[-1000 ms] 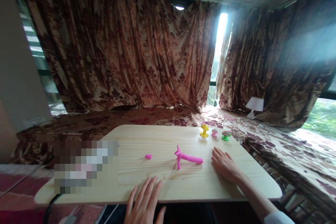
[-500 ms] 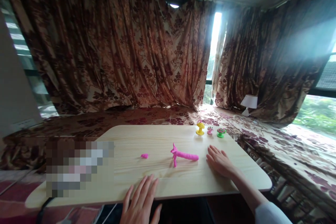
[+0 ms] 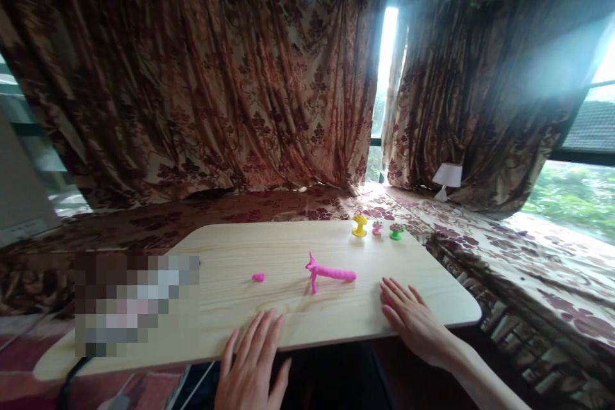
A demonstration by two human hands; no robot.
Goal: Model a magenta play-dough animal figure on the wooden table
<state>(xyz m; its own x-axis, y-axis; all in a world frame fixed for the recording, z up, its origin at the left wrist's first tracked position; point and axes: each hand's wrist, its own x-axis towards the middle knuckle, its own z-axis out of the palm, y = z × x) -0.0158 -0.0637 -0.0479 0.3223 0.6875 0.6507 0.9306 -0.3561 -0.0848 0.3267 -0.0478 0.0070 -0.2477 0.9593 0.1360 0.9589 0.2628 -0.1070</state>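
On the pale wooden table (image 3: 288,320) lies a bright pink modelled figure (image 3: 331,273), with a long rounded body, a pointed top and a short leg at its left end. A small pink lump (image 3: 259,277) sits apart to its left. My left hand (image 3: 254,359) rests at the table's front edge, fingers stretched out and holding nothing. To the right of the figure, my right hand (image 3: 408,314) lies flat near the front edge, fingers extended, with nothing in it. Neither hand touches the pink pieces.
Along the back right stand a yellow mushroom-shaped piece (image 3: 360,225), a small pink piece (image 3: 377,228) and a green piece with pink dots (image 3: 397,231). A blurred-out item (image 3: 139,304) covers the table's left side. Behind are a white lamp (image 3: 448,179) and patterned curtains (image 3: 230,90).
My right hand has drawn back toward the front edge, away from the coloured pieces. My left hand stays at the edge. The whole view has shifted slightly.
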